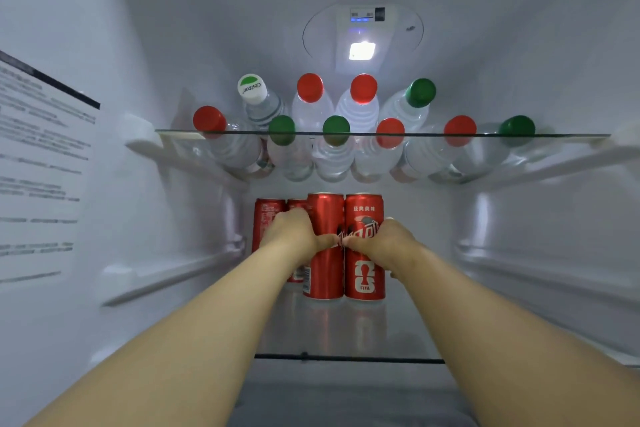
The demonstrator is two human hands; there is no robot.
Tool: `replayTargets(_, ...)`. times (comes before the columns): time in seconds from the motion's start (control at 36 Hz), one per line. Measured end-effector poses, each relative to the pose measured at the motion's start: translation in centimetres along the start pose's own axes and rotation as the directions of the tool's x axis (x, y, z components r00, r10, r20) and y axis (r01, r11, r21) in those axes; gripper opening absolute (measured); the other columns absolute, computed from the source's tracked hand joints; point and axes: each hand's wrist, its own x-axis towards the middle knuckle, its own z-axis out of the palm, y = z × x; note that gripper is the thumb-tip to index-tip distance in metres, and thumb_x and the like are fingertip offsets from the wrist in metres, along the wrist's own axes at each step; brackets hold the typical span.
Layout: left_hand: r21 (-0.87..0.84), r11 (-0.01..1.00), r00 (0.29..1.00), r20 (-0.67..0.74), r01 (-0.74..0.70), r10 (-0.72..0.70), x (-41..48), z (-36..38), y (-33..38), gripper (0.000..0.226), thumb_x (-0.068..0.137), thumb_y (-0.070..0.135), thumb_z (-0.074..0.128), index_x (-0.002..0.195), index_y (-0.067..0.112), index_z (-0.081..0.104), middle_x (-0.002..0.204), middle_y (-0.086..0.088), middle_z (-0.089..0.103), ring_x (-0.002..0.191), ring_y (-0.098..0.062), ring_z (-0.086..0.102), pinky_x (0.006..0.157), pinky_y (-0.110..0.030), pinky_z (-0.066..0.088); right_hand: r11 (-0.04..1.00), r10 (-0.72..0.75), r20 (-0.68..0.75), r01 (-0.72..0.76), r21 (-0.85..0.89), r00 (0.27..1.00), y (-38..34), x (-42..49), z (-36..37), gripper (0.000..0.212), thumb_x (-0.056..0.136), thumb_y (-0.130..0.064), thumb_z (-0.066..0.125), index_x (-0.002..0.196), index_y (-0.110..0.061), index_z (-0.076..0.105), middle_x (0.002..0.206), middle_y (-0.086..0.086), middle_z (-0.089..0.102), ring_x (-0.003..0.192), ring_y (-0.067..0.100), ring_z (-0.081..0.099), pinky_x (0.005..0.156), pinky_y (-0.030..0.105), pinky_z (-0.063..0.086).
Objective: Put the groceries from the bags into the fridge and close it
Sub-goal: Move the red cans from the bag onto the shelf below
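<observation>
I look straight into the open fridge. On its lower glass shelf (pixel 346 340) stand several red cola cans. My left hand (pixel 294 232) grips the tall front can (pixel 325 274), fingers curled round its left side. My right hand (pixel 384 239) grips the can next to it on the right (pixel 365 274), which bears a white FIFA mark. The thumbs nearly meet between the two cans. Two more red cans (pixel 268 215) stand behind at the left, partly hidden by my left hand.
The upper glass shelf (pixel 571 136) carries several clear water bottles with red, green and white caps (pixel 363 88). A lamp (pixel 362 51) glows on the back wall. A printed label (pixel 41 166) covers the left wall. Bare shelf lies to the right of the cans.
</observation>
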Motion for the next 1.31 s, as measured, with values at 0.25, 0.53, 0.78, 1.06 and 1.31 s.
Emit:
replayTargets(0.25,0.13,0.991,0.999,0.042,0.017,-0.022,2.3,1.2,0.5,0.051,0.082,0.049,0.062,0.108,0.005,0.057,0.098,-0.007,0.061,0.094,-0.023,0.06,0.072,-0.027,0.044,0.994,0.056,0.003,-0.056,-0.093,0.998,0.1,1.9,0.4,0.068,0.078,-0.041,0.07,0.13,-0.009,0.039,0.126,0.013,0.055,0.112,0.031,0.056,0.09,0.041,0.047)
replayTargets(0.53,0.106,0.994,0.992,-0.122,-0.022,0.035,1.8,2.7,-0.3,0.072,0.074,0.058,0.065,0.118,0.005,0.042,0.111,-0.013,0.057,0.097,-0.029,0.059,0.071,-0.033,0.045,0.999,-0.016,-0.047,0.018,0.028,0.999,1.4,1.6,0.7,0.072,0.077,-0.042,0.072,0.128,-0.008,0.035,0.123,0.01,0.052,0.106,0.026,0.056,0.074,0.032,0.043)
replayTargets(0.78,0.2,0.946,0.963,-0.03,-0.256,0.267,0.4,2.3,-0.7,0.025,0.08,0.009,0.065,0.102,0.015,0.054,0.114,-0.006,0.044,0.095,-0.021,0.049,0.077,-0.029,0.042,0.992,-0.116,-0.076,0.112,-0.058,0.99,1.6,0.2,-0.1,0.024,0.078,-0.02,0.067,0.094,-0.016,0.049,0.095,0.004,0.058,0.085,0.02,0.057,0.081,0.038,0.052)
replayTargets(1.06,0.239,0.922,0.946,0.188,-0.305,0.264,0.3,2.4,-1.6,0.043,0.083,0.011,0.062,0.123,0.02,0.049,0.125,-0.003,0.04,0.101,-0.017,0.047,0.082,-0.024,0.04,0.965,-0.108,0.067,0.121,-0.231,0.992,1.9,0.2,0.6,0.014,0.077,-0.019,0.068,0.089,-0.015,0.063,0.104,0.005,0.064,0.089,0.017,0.059,0.08,0.03,0.05)
replayTargets(1.31,0.397,0.853,0.937,0.226,-0.339,0.268,0.3,3.0,-1.0,0.054,0.084,-0.001,0.05,0.132,0.022,0.042,0.133,-0.003,0.035,0.112,-0.024,0.046,0.079,-0.031,0.045,0.953,-0.101,0.139,0.136,-0.271,0.985,2.2,0.9,0.7,0.029,0.081,-0.019,0.064,0.109,-0.011,0.06,0.109,0.004,0.056,0.092,0.016,0.05,0.078,0.026,0.043)
